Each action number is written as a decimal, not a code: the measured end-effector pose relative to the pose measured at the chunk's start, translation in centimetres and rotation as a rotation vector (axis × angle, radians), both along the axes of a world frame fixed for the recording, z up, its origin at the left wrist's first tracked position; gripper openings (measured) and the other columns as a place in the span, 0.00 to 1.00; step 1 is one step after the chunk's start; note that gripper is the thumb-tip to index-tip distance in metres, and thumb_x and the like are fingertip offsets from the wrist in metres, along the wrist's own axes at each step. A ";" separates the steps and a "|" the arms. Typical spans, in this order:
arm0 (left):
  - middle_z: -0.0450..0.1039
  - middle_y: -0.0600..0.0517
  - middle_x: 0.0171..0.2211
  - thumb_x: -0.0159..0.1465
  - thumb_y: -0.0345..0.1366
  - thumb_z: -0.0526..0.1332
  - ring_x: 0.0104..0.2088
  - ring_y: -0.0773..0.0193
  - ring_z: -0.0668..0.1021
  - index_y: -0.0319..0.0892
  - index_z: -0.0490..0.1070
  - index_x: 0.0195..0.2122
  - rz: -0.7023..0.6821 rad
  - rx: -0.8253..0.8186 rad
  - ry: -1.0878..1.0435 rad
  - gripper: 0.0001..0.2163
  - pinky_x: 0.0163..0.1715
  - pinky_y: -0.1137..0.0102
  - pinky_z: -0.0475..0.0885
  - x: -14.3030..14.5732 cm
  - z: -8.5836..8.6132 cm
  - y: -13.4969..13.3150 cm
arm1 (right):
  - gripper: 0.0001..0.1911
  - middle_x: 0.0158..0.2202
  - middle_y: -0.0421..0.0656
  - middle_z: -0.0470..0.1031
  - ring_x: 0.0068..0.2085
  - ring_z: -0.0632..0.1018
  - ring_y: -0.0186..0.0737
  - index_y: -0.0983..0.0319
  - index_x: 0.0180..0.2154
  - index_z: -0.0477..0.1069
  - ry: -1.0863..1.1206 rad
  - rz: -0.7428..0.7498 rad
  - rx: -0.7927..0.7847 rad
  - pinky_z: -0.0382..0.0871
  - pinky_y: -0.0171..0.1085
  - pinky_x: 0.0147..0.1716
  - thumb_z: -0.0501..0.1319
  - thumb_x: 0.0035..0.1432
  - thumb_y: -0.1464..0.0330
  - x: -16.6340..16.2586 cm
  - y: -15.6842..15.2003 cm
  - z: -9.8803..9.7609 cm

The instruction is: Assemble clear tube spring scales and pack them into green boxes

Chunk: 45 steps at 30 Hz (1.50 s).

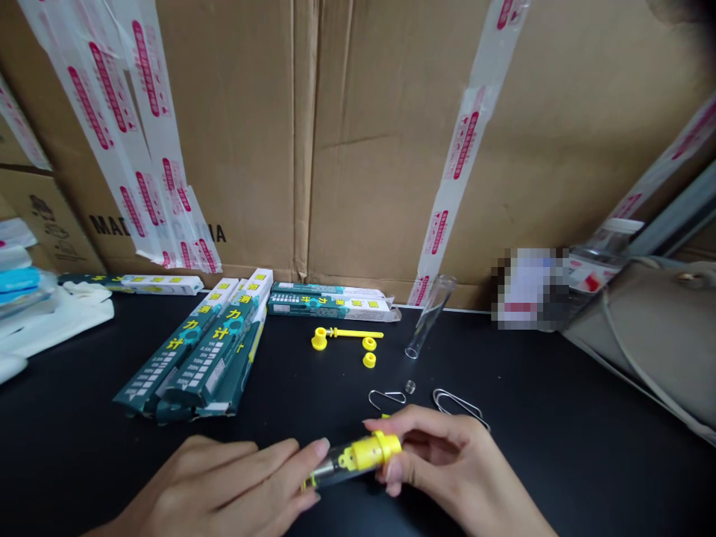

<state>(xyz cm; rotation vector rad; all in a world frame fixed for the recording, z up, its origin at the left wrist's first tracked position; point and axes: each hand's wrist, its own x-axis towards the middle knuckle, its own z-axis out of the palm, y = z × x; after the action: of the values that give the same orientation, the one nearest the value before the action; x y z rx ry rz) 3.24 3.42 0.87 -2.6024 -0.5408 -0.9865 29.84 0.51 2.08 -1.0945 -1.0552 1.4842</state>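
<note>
My left hand (246, 481) is closed around a clear spring scale tube (331, 479) held low over the black table. Inside it, a metal part and a yellow end piece show through the wall. My right hand (447, 462) pinches the yellow cap (385, 445) at the tube's right end. The cap sits at the mouth of the tube; how deep it is seated I cannot tell. Just beyond my right hand lie a bent wire hook (387, 395), a small coil (410, 387) and larger wire hooks (459, 406), partly hidden by the fingers.
Farther back lie a yellow flanged cap (318, 339), a yellow rod (358, 334), two small yellow caps (369, 359) and another clear tube (429, 317). Green spring scale boxes (206, 350) lie left. Cardboard (380, 186) walls the back; a bag (654, 335) and bottle (601, 253) stand right.
</note>
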 end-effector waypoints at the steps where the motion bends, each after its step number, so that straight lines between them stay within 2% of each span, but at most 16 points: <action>1: 0.85 0.61 0.45 0.76 0.33 0.56 0.37 0.71 0.87 0.47 0.74 0.54 0.022 -0.055 -0.010 0.10 0.38 0.78 0.80 0.2 0.1 -0.1 | 0.13 0.25 0.38 0.80 0.25 0.78 0.30 0.57 0.33 0.87 -0.011 -0.007 0.010 0.74 0.26 0.30 0.81 0.43 0.63 0.0 0.0 0.0; 5: 0.85 0.58 0.45 0.77 0.36 0.55 0.38 0.70 0.87 0.43 0.71 0.56 0.024 -0.145 -0.028 0.11 0.35 0.79 0.80 0.9 0.3 -0.2 | 0.13 0.26 0.39 0.82 0.27 0.79 0.31 0.57 0.35 0.87 -0.038 -0.013 0.037 0.75 0.27 0.31 0.80 0.46 0.62 0.2 0.1 0.0; 9: 0.86 0.58 0.40 0.77 0.36 0.56 0.33 0.73 0.87 0.42 0.74 0.50 0.036 -0.114 -0.118 0.09 0.34 0.82 0.79 1.9 0.8 -0.2 | 0.13 0.28 0.41 0.83 0.28 0.80 0.33 0.58 0.38 0.86 -0.069 0.027 0.060 0.76 0.29 0.31 0.77 0.51 0.59 0.5 0.7 0.3; 13: 0.86 0.59 0.39 0.76 0.35 0.58 0.33 0.75 0.86 0.44 0.74 0.51 0.071 -0.120 -0.199 0.08 0.38 0.84 0.77 2.2 1.0 -0.3 | 0.16 0.26 0.40 0.82 0.26 0.79 0.32 0.59 0.38 0.85 -0.092 0.033 0.083 0.74 0.30 0.31 0.75 0.53 0.55 0.3 1.1 0.6; 17: 0.86 0.61 0.38 0.76 0.43 0.55 0.30 0.74 0.86 0.47 0.72 0.53 0.154 -0.219 -0.181 0.11 0.36 0.84 0.78 1.8 0.7 -0.1 | 0.17 0.25 0.40 0.81 0.25 0.78 0.32 0.59 0.37 0.85 -0.101 0.038 0.090 0.73 0.30 0.30 0.73 0.55 0.53 0.2 1.1 0.3; 22: 0.85 0.63 0.37 0.77 0.44 0.54 0.31 0.75 0.86 0.50 0.72 0.49 0.156 -0.241 -0.185 0.09 0.36 0.85 0.77 1.8 0.8 -0.1 | 0.13 0.30 0.39 0.83 0.30 0.80 0.32 0.54 0.44 0.85 -0.122 0.070 0.099 0.74 0.31 0.37 0.70 0.61 0.56 0.6 1.0 -0.2; 26: 0.85 0.62 0.38 0.76 0.43 0.57 0.33 0.76 0.86 0.49 0.73 0.48 0.127 -0.247 -0.202 0.08 0.40 0.87 0.76 1.9 0.9 -0.3 | 0.14 0.35 0.39 0.84 0.33 0.81 0.33 0.51 0.46 0.84 -0.043 0.063 0.067 0.76 0.31 0.39 0.74 0.57 0.60 0.7 0.8 -0.5; 29: 0.85 0.63 0.38 0.76 0.42 0.58 0.33 0.76 0.86 0.49 0.73 0.48 0.123 -0.244 -0.219 0.07 0.40 0.87 0.76 1.8 1.0 -0.2 | 0.16 0.39 0.40 0.85 0.38 0.82 0.35 0.51 0.45 0.84 0.041 0.023 0.068 0.78 0.30 0.38 0.77 0.52 0.61 0.4 0.7 -0.6; 32: 0.85 0.63 0.38 0.75 0.43 0.57 0.32 0.76 0.86 0.50 0.72 0.48 0.136 -0.260 -0.208 0.08 0.39 0.87 0.76 1.8 1.0 -0.1 | 0.15 0.38 0.40 0.85 0.39 0.82 0.36 0.53 0.42 0.85 0.056 -0.002 0.056 0.78 0.29 0.38 0.78 0.50 0.62 0.2 0.6 -0.5; 45: 0.86 0.63 0.40 0.74 0.41 0.59 0.32 0.72 0.87 0.51 0.71 0.52 0.156 -0.289 -0.171 0.08 0.34 0.80 0.79 1.1 0.0 -0.6 | 0.10 0.42 0.38 0.85 0.41 0.82 0.34 0.49 0.41 0.85 -0.046 0.035 0.112 0.76 0.28 0.44 0.76 0.54 0.63 0.5 0.1 -0.3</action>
<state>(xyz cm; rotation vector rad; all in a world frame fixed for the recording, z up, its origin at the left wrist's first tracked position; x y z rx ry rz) 4.37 2.83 0.82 -2.6812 -0.9798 -1.1597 30.36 0.60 1.82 -1.0400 -1.1804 1.4157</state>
